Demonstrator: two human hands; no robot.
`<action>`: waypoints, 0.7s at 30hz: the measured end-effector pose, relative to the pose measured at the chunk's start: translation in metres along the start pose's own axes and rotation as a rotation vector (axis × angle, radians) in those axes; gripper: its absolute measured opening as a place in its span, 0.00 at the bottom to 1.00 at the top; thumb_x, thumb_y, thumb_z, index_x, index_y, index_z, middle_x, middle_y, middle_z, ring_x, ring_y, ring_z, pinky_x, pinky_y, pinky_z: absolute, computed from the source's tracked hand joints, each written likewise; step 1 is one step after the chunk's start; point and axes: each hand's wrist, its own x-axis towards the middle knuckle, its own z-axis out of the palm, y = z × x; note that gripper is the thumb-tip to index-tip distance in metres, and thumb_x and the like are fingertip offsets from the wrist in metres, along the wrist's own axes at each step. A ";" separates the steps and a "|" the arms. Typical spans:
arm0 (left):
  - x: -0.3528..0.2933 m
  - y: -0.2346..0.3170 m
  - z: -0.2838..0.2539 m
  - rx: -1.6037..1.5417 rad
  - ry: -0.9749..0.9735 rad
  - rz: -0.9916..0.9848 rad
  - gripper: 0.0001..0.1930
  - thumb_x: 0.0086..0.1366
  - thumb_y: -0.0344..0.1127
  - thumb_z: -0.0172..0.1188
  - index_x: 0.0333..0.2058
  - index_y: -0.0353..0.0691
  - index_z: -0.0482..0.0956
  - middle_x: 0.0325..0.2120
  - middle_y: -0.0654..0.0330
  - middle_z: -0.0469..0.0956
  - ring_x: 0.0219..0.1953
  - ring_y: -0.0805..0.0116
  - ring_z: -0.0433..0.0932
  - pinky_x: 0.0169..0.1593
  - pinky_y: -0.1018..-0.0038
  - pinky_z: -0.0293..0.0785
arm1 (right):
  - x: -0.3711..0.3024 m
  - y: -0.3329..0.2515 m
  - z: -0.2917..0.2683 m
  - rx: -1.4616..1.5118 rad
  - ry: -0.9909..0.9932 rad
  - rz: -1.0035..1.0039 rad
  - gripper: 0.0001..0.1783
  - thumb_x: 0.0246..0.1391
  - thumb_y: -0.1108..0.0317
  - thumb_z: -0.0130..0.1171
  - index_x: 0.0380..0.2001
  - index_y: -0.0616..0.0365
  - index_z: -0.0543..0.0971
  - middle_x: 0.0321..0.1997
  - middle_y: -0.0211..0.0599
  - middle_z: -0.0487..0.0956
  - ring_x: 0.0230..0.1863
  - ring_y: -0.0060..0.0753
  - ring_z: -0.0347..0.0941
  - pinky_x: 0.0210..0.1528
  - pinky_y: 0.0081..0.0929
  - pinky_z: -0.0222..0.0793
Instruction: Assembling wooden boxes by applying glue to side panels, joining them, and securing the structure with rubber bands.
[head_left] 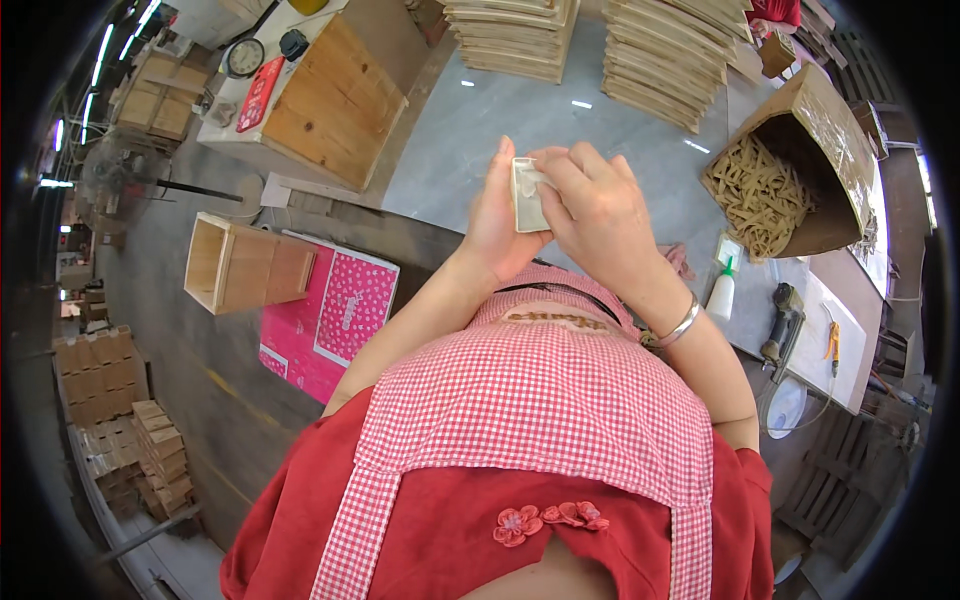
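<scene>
A small, shallow, pale rectangular box [532, 216] with thin walls is held up over the near edge of the grey worktable [455, 150]. My left hand [490, 215] grips it from the left and below, with the thumb pointing up along its side. From the right, my right hand [602, 205] reaches over it, fingers bent and close together at the box's inside. Something whitish or clear shows by those fingertips. Whether they pinch it or only press on the box, I cannot make out.
Stacks of thin wooden boards [665, 60] stand at the back. To the right are a tipped carton [835, 150] full of tan strips [755, 195], a white glue bottle [721, 295], a nail gun [782, 322] and orange-handled pliers [833, 345]. An open wooden box [245, 262] lies left.
</scene>
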 end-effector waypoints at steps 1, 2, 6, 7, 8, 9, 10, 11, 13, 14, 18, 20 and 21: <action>0.000 -0.001 0.000 0.008 0.016 -0.008 0.36 0.78 0.66 0.30 0.60 0.44 0.74 0.56 0.57 0.77 0.59 0.61 0.76 0.60 0.55 0.75 | 0.000 0.000 0.001 0.002 -0.001 0.017 0.13 0.50 0.77 0.61 0.41 0.58 0.83 0.36 0.35 0.78 0.32 0.38 0.75 0.37 0.34 0.66; 0.001 -0.001 -0.001 0.012 0.003 0.005 0.36 0.78 0.66 0.30 0.60 0.44 0.74 0.55 0.57 0.77 0.59 0.61 0.76 0.60 0.55 0.75 | 0.000 0.000 0.001 0.009 -0.015 0.026 0.13 0.50 0.77 0.61 0.41 0.58 0.82 0.37 0.36 0.79 0.32 0.38 0.75 0.37 0.35 0.66; 0.002 -0.003 0.000 0.001 0.017 0.010 0.36 0.78 0.66 0.29 0.59 0.43 0.74 0.54 0.57 0.78 0.58 0.60 0.77 0.60 0.57 0.75 | -0.002 0.001 0.006 0.080 -0.030 0.072 0.14 0.50 0.78 0.60 0.43 0.59 0.81 0.41 0.38 0.79 0.36 0.41 0.77 0.39 0.36 0.68; 0.001 -0.002 0.000 -0.009 0.012 0.015 0.36 0.78 0.66 0.29 0.59 0.43 0.74 0.54 0.57 0.78 0.58 0.60 0.77 0.60 0.58 0.75 | -0.003 0.001 0.007 0.108 -0.022 0.089 0.15 0.50 0.79 0.59 0.43 0.59 0.81 0.42 0.39 0.79 0.37 0.42 0.77 0.40 0.36 0.69; 0.001 -0.001 0.001 -0.006 0.020 0.015 0.36 0.78 0.66 0.28 0.59 0.43 0.74 0.54 0.57 0.78 0.58 0.60 0.77 0.60 0.58 0.75 | -0.004 0.001 0.009 0.136 -0.014 0.105 0.16 0.50 0.80 0.59 0.44 0.60 0.81 0.44 0.39 0.79 0.38 0.43 0.77 0.41 0.37 0.69; 0.001 0.000 0.002 -0.007 0.027 0.016 0.36 0.78 0.66 0.28 0.59 0.43 0.74 0.54 0.56 0.78 0.58 0.60 0.77 0.60 0.58 0.75 | -0.004 0.000 0.010 0.162 -0.015 0.123 0.16 0.50 0.80 0.58 0.44 0.60 0.80 0.45 0.40 0.79 0.39 0.44 0.78 0.41 0.37 0.70; 0.001 0.000 0.004 -0.006 0.029 0.023 0.36 0.78 0.66 0.28 0.59 0.43 0.74 0.53 0.56 0.78 0.58 0.60 0.77 0.60 0.58 0.76 | -0.005 0.000 0.010 0.182 -0.002 0.134 0.17 0.49 0.81 0.58 0.44 0.60 0.80 0.46 0.40 0.79 0.39 0.44 0.78 0.42 0.38 0.70; 0.001 0.000 0.005 -0.008 0.031 0.020 0.36 0.78 0.66 0.28 0.59 0.43 0.74 0.53 0.56 0.78 0.57 0.61 0.77 0.60 0.58 0.76 | -0.006 0.000 0.010 0.200 0.002 0.147 0.17 0.49 0.81 0.58 0.45 0.60 0.80 0.47 0.41 0.79 0.40 0.44 0.78 0.42 0.38 0.70; 0.002 0.000 0.006 -0.004 0.030 0.024 0.36 0.78 0.66 0.28 0.58 0.43 0.74 0.52 0.56 0.79 0.57 0.61 0.78 0.59 0.59 0.76 | -0.007 -0.001 0.010 0.225 -0.006 0.169 0.18 0.48 0.82 0.58 0.45 0.59 0.80 0.48 0.41 0.79 0.41 0.44 0.78 0.42 0.38 0.69; 0.002 0.001 0.006 0.003 0.006 0.039 0.36 0.78 0.66 0.28 0.57 0.43 0.74 0.51 0.56 0.79 0.56 0.61 0.78 0.59 0.60 0.76 | -0.008 -0.001 0.009 0.233 -0.017 0.177 0.19 0.48 0.82 0.58 0.45 0.59 0.80 0.49 0.41 0.79 0.41 0.43 0.78 0.42 0.38 0.69; 0.006 0.003 0.003 0.008 -0.033 0.075 0.36 0.79 0.66 0.28 0.56 0.43 0.75 0.48 0.57 0.80 0.52 0.63 0.79 0.56 0.62 0.78 | -0.008 -0.003 0.005 0.246 -0.008 0.099 0.16 0.49 0.79 0.60 0.44 0.59 0.80 0.48 0.41 0.80 0.37 0.39 0.78 0.41 0.36 0.68; 0.006 0.004 0.002 0.013 -0.038 0.078 0.36 0.79 0.66 0.27 0.56 0.43 0.75 0.49 0.58 0.79 0.53 0.63 0.79 0.57 0.62 0.77 | -0.008 -0.006 0.002 0.299 -0.015 0.148 0.12 0.51 0.77 0.62 0.41 0.58 0.81 0.44 0.39 0.82 0.33 0.37 0.78 0.39 0.35 0.68; 0.006 0.005 0.001 0.022 -0.046 0.079 0.36 0.79 0.66 0.26 0.57 0.43 0.74 0.49 0.58 0.79 0.53 0.63 0.78 0.58 0.61 0.77 | -0.007 -0.007 0.001 0.329 -0.027 0.175 0.09 0.52 0.76 0.63 0.39 0.58 0.81 0.41 0.37 0.82 0.30 0.36 0.77 0.38 0.35 0.67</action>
